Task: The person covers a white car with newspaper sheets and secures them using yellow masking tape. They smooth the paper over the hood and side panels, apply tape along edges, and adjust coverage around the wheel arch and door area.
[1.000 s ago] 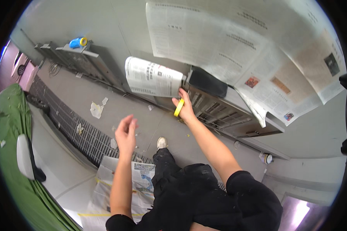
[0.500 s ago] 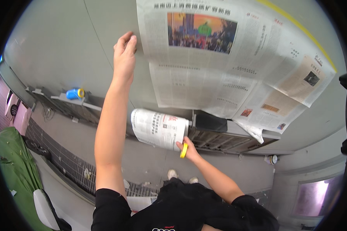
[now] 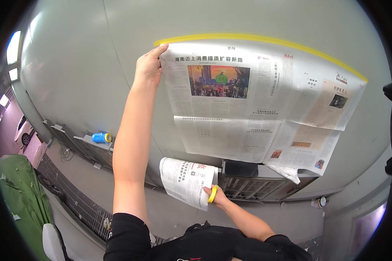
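Observation:
A large newspaper sheet (image 3: 231, 139) hangs on a grey wall, its top edge fixed by a strip of yellow masking tape (image 3: 257, 38). My left hand (image 3: 149, 67) is raised to the sheet's upper left corner. Its stretched fingertips touch the left end of the tape strip, pressing it against the wall. Lower down, my right hand (image 3: 217, 196) is closed on a folded stack of newspapers (image 3: 183, 182) and a yellow tape roll (image 3: 212, 194). The roll sits around or against the fingers; I cannot tell which.
Below the hanging sheet stands a grey slatted rack (image 3: 244, 187) with a dark pad (image 3: 241, 168). A blue and yellow cylinder (image 3: 101, 138) lies on a ledge at left. Nearer left is a car under a green cover (image 3: 19, 195), beside a floor grating (image 3: 80, 209).
My view has tilted up, showing the whole tape strip. My left hand has moved from beside the sheet to its upper left corner. My right hand still holds the newspapers and tape roll.

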Tool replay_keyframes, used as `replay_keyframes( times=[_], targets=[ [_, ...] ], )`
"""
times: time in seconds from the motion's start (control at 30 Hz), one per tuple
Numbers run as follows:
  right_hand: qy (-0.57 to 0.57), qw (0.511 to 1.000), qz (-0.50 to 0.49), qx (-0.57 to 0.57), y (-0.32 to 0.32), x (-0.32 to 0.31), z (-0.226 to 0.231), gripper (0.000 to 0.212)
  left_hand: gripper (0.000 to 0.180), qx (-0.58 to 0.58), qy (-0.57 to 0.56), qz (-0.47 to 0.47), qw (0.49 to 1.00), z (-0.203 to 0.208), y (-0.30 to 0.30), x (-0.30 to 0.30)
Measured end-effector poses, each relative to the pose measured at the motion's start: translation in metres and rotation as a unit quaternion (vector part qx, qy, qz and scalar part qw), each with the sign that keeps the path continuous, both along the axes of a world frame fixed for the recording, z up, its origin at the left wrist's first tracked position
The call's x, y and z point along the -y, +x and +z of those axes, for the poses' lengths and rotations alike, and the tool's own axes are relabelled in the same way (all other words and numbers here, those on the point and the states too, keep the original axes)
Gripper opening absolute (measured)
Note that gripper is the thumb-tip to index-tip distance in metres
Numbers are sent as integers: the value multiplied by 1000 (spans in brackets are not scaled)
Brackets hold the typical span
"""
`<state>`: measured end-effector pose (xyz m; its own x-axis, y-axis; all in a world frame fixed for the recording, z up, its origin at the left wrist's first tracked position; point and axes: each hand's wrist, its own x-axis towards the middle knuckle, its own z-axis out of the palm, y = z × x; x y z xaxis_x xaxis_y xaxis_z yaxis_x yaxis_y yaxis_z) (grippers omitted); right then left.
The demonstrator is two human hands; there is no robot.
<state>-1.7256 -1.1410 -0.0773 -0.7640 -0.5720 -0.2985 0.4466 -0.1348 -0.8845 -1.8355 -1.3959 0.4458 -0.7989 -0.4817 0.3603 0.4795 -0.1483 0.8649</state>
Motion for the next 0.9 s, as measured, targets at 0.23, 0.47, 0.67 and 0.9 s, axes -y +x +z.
replay_keyframes(
  times=[0.23,0.47,0.67,0.9],
  targets=[
    [-18,992,47,-112,-8,-5,45,33,35,45,55,4,997,27,-9,-7],
    [7,912,54,-406,-17,-6,105,44,25,-191,-244,317,896,36,30,-42],
    [-147,827,162,-518,-2,-56,145,44,41,-423,-372,456,689,14,231,-181],
    [-276,737,223,-575,54,-208,160,9,9,-369,-201,674,608,-92,392,-412]
  ],
)
